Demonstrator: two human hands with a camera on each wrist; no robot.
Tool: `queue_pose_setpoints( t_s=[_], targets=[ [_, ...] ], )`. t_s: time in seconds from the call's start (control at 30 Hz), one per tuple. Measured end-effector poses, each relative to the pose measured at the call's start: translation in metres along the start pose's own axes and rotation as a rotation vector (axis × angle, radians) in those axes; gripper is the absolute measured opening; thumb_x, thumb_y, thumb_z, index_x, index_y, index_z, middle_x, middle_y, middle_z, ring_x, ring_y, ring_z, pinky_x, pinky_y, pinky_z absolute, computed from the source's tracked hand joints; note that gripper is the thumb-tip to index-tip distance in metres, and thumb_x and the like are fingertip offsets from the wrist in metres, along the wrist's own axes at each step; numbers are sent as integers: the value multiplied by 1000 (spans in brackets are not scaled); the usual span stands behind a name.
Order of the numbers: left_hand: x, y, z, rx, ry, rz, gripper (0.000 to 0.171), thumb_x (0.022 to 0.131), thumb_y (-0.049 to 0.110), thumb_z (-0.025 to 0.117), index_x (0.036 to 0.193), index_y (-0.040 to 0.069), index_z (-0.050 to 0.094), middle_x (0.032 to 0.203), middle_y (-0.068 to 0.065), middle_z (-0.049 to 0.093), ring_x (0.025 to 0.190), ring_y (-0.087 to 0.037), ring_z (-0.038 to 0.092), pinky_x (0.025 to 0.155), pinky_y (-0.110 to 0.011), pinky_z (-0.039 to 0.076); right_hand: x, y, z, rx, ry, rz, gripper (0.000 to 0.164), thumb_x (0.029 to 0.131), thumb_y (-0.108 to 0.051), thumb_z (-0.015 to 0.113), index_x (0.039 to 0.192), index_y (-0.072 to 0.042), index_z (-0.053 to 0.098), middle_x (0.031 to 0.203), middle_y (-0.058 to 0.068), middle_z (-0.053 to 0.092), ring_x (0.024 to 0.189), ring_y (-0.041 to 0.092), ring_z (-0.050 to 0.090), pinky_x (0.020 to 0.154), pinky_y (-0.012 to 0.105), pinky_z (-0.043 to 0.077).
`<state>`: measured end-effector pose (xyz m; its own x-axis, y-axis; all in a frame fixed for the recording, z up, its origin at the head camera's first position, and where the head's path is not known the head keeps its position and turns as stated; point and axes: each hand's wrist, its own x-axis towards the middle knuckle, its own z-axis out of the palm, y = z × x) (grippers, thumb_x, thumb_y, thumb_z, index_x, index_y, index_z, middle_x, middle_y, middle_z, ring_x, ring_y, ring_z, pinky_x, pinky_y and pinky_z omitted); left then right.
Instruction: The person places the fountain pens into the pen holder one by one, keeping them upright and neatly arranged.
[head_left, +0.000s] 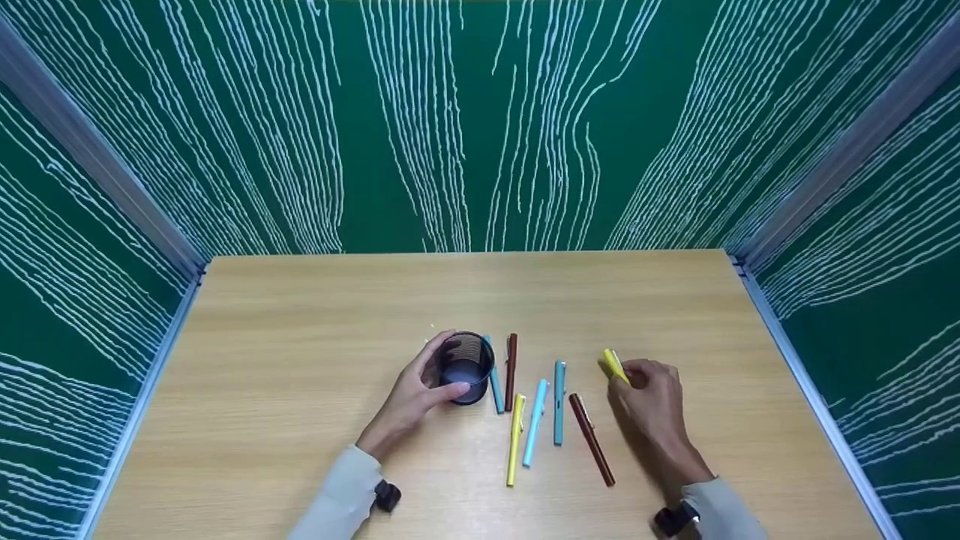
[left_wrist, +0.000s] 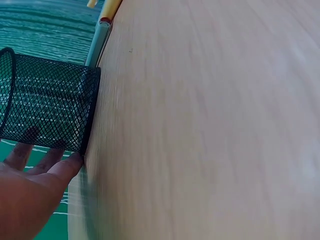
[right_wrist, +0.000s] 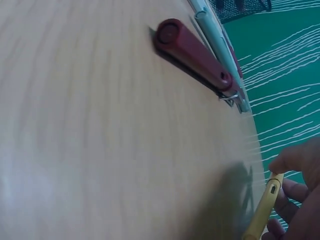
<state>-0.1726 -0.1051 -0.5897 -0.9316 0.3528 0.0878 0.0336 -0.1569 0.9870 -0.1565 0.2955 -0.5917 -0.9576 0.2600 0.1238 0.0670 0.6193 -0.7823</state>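
Observation:
My left hand (head_left: pixel 412 391) grips a black mesh pen cup (head_left: pixel 480 379), thumb on the near side and fingers round the far left. The cup stands upright on the table; in the left wrist view the mesh wall (left_wrist: pixel 47 100) shows above the fingers. On the right, my right hand (head_left: pixel 656 401) pinches a yellow pen (head_left: pixel 615 364), which also shows between thumb and fingers in the right wrist view (right_wrist: pixel 265 207). Between the hands lie a second yellow pen (head_left: pixel 514 442), a light blue pen (head_left: pixel 535 424), teal pens (head_left: pixel 559 405) and dark red pens (head_left: pixel 592 442).
The wooden table (head_left: pixel 300 315) has green walls (head_left: pixel 480 112) with white wavy lines at its back and sides. Grey metal posts (head_left: pixel 847 142) stand at the corners. One teal pen (head_left: pixel 496 390) lies close against the cup's right side, beside a dark red pen (head_left: pixel 511 371).

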Motion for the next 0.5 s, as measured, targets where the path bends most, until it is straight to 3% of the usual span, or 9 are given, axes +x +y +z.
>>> queue_pose_setpoints(
  t_s=[0.2,0.37,0.5],
  targets=[
    [0,-1,-1,-1,0,7,92,94,-1,84,171,8,36,168,-22,46,156,-42,43,130,-54,33,3,-9,-7,10,-23,12,27,97,-13,85,117,4,79,117,23,70,115,33,55,92,41,46],
    [1,0,0,-26,-2,11,93,93,-2,84,172,7,35,170,-24,43,159,-40,40,133,-53,28,4,-16,-10,-3,-21,-16,27,96,-10,85,118,4,79,119,23,69,117,35,55,94,44,47],
    [1,-1,1,-21,3,3,92,94,-1,83,172,7,34,171,-22,42,160,-37,38,134,-51,26,6,-20,-10,3,-10,-51,23,93,-4,84,115,4,79,113,23,74,117,37,56,99,48,42]
  ],
)
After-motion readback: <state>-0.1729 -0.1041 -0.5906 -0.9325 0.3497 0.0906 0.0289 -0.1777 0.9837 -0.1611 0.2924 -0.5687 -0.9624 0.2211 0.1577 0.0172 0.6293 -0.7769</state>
